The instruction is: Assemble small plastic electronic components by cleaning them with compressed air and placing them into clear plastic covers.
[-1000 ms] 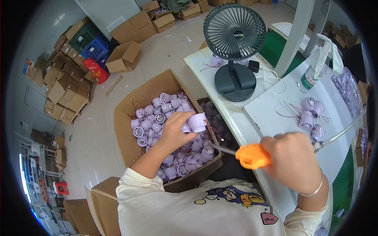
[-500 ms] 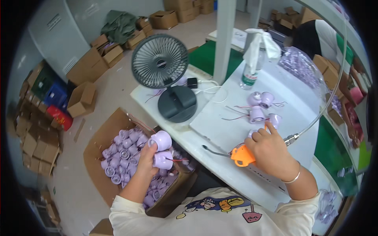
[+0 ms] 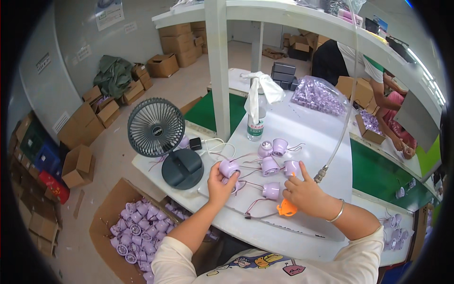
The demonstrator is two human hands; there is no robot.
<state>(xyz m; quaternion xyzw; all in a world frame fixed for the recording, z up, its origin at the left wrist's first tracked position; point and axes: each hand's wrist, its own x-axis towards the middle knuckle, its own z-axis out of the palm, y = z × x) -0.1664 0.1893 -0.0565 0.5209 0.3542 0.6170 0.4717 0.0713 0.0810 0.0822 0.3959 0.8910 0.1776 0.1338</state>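
Note:
My left hand [image 3: 218, 187] is closed around a lilac cup-shaped plastic part [image 3: 229, 168] above the table's front part. A second lilac part [image 3: 232, 185] sits just under it, partly covered by my fingers. My right hand [image 3: 302, 193] grips an orange air blow gun [image 3: 286, 208], its thin dark nozzle pointing left and its hose fitting on the right. My right index finger reaches up beside a lilac cup [image 3: 292, 168]. Another lilac cup [image 3: 271, 190] lies between my hands, with red and dark wires trailing left. Several more wired cups [image 3: 270, 166] stand farther back.
A black fan [image 3: 182, 169] stands at the table's left end, near a cloth-topped bottle [image 3: 256, 124]. Below left, a cardboard box [image 3: 101, 222] holds many lilac cups. The clear air hose [image 3: 347, 113] hangs on the right. Another person [image 3: 378, 75] works at the far right.
My left hand has come from over the cardboard box to the table, bringing the lilac parts. My right hand keeps the air gun. The view has shifted, showing more of the room's far side.

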